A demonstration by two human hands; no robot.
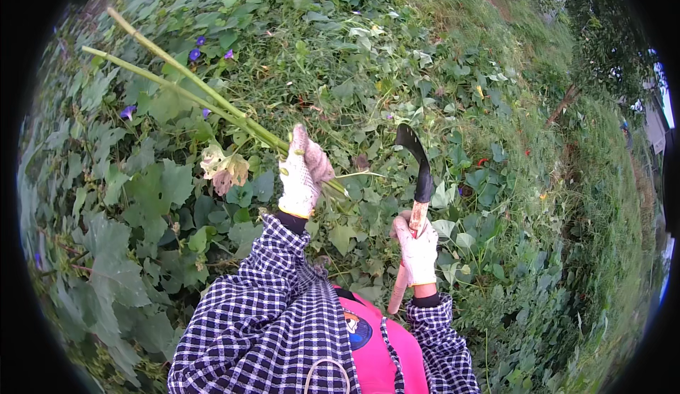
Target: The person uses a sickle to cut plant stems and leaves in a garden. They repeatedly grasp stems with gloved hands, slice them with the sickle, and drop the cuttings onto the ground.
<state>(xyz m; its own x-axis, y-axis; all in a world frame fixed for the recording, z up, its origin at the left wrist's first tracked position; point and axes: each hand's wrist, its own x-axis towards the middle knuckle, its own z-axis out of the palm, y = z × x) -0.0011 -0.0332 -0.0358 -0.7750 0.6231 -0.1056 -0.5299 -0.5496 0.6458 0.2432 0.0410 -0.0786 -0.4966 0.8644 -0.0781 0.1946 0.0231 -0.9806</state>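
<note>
My left hand [303, 173], in a white knit work glove, is closed around a few thick green plant stalks [228, 108]. Their long ends reach to the upper left, and short cut ends poke out past the palm on the right. A pale, withered leaf [225, 169] hangs just left of that hand. In my right hand [418, 250], gloved in white too, is the wooden handle of a sickle [419, 214]. The sickle points upward, its dark curved blade [417, 152] bending left at the top, apart from the stalks.
Dense creeping vines and broad leaves [154, 192] surround me, with purple morning glory flowers [195, 54] at the left. Fine grassy growth [531, 181] covers the right side. A tree [595, 48] stands at the upper right, near a pale building [656, 117].
</note>
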